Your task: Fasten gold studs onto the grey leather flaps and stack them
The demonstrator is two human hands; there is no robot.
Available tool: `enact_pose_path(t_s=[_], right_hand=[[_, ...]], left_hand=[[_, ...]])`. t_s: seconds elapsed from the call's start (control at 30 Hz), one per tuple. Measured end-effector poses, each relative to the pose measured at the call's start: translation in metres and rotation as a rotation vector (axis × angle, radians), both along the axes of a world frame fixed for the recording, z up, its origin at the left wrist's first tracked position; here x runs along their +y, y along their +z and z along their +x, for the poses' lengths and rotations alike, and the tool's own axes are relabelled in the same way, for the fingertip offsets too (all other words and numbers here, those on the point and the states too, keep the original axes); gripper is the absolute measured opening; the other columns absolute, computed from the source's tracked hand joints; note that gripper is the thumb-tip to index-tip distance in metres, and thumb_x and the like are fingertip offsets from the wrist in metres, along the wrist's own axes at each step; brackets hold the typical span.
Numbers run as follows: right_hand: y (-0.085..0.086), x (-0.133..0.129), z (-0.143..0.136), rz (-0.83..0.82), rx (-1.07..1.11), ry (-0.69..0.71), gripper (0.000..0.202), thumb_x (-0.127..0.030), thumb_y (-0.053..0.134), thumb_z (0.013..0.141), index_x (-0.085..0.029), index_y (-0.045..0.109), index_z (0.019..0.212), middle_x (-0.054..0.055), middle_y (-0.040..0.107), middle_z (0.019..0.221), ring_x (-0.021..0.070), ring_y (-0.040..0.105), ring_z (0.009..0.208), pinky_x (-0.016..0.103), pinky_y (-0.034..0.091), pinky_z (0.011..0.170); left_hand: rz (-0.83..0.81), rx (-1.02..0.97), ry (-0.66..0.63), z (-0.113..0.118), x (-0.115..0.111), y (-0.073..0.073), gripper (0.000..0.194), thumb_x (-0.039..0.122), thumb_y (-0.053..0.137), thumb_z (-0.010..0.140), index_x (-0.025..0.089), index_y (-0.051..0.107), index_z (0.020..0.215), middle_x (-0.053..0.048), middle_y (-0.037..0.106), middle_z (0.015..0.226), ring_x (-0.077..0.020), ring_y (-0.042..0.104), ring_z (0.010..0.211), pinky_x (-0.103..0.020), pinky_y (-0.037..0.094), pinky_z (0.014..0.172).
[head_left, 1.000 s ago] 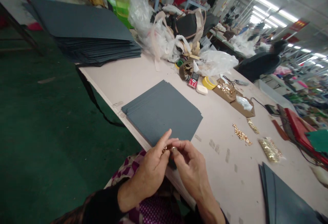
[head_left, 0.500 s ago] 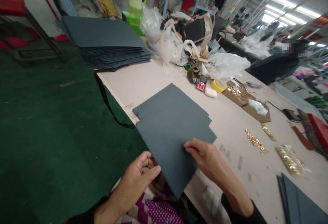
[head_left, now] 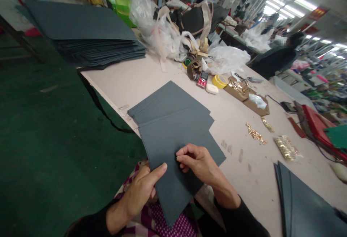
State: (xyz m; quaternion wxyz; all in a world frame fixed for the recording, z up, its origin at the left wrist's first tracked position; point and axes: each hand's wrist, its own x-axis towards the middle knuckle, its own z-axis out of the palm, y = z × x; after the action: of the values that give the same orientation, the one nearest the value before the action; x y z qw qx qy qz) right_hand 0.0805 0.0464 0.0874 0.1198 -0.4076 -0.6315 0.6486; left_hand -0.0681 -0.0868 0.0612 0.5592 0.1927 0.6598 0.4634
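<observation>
A dark blue-grey sheet (head_left: 165, 135), leather-like, slants over the table's near edge. Its lower corner hangs above a checked purple cloth (head_left: 135, 226). My left hand (head_left: 135, 193) is closed on the sheet's left edge, thumb on top and the other fingers hidden below. Just above the sheet's surface, my right hand (head_left: 202, 163) pinches a tiny gold-coloured metal piece (head_left: 177, 157), mostly covered by the fingertips. More grey sheets (head_left: 170, 97) lie fanned beneath the held one. Loose gold-coloured metal pieces (head_left: 255, 134) form a small heap to the right.
A thick stack of grey sheets (head_left: 81, 23) stands at the table's far left corner. More panels (head_left: 303, 200) lie at lower right. Behind are a red phone (head_left: 202, 79), yellow tape (head_left: 220, 81), cardboard boxes (head_left: 257, 106) and plastic bags (head_left: 227, 58). A person (head_left: 276, 56) sits beyond.
My left hand has closed on the sheet's left edge. My right hand has shifted left over the sheet, and a gold glint now shows at its fingertips. The view has turned slightly right.
</observation>
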Motion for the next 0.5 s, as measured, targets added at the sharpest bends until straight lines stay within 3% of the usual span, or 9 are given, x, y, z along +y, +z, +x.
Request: enact_pose_path(t_s=[0.13, 0.27, 0.33, 0.4, 0.5], right_hand=[[-0.001, 0.003, -0.001, -0.045, -0.01, -0.009, 0.018, -0.033, 0.068, 0.079, -0.016, 0.064, 0.082, -0.005, 0.059, 0.058, 0.008, 0.056, 0.051, 0.017, 0.049, 0.047], [-0.003, 0.003, -0.002, -0.061, 0.0, -0.051, 0.021, -0.035, 0.07, 0.077, -0.017, 0.061, 0.082, -0.005, 0.057, 0.058, 0.0089, 0.057, 0.05, 0.017, 0.048, 0.044], [-0.002, 0.002, 0.0, -0.025, -0.021, -0.069, 0.022, -0.037, 0.07, 0.078, -0.017, 0.06, 0.081, -0.005, 0.057, 0.058, 0.0093, 0.057, 0.049, 0.017, 0.047, 0.043], [0.001, 0.002, 0.005, 0.093, -0.054, -0.09, 0.025, -0.039, 0.072, 0.077, -0.017, 0.061, 0.079, -0.005, 0.056, 0.058, 0.0092, 0.055, 0.049, 0.017, 0.043, 0.043], [0.005, 0.008, 0.021, 0.413, -0.145, -0.109, 0.031, -0.045, 0.076, 0.074, -0.017, 0.064, 0.079, -0.003, 0.06, 0.062, 0.0099, 0.054, 0.056, 0.019, 0.04, 0.049]], left_hand=[[0.004, 0.075, -0.014, 0.001, -0.001, -0.008, 0.042, 0.061, 0.061, 0.079, 0.019, 0.068, 0.073, 0.002, 0.061, 0.067, -0.0105, 0.047, 0.046, -0.023, 0.042, 0.044], [0.034, 0.092, -0.019, 0.003, 0.002, -0.007, 0.043, 0.058, 0.057, 0.083, 0.019, 0.072, 0.093, 0.0, 0.065, 0.07, -0.0138, 0.055, 0.051, -0.026, 0.049, 0.051], [0.106, 0.144, -0.069, 0.003, 0.004, -0.005, 0.044, 0.056, 0.054, 0.086, 0.019, 0.071, 0.101, -0.003, 0.07, 0.08, -0.0182, 0.064, 0.064, -0.027, 0.054, 0.057], [0.201, 0.176, -0.153, 0.003, 0.008, -0.003, 0.043, 0.054, 0.052, 0.088, 0.02, 0.071, 0.106, -0.005, 0.073, 0.091, -0.0229, 0.069, 0.082, -0.029, 0.059, 0.069], [0.368, 0.284, -0.312, 0.004, 0.021, -0.001, 0.039, 0.047, 0.055, 0.088, 0.024, 0.067, 0.117, -0.004, 0.072, 0.111, -0.0239, 0.067, 0.103, -0.03, 0.056, 0.09]])
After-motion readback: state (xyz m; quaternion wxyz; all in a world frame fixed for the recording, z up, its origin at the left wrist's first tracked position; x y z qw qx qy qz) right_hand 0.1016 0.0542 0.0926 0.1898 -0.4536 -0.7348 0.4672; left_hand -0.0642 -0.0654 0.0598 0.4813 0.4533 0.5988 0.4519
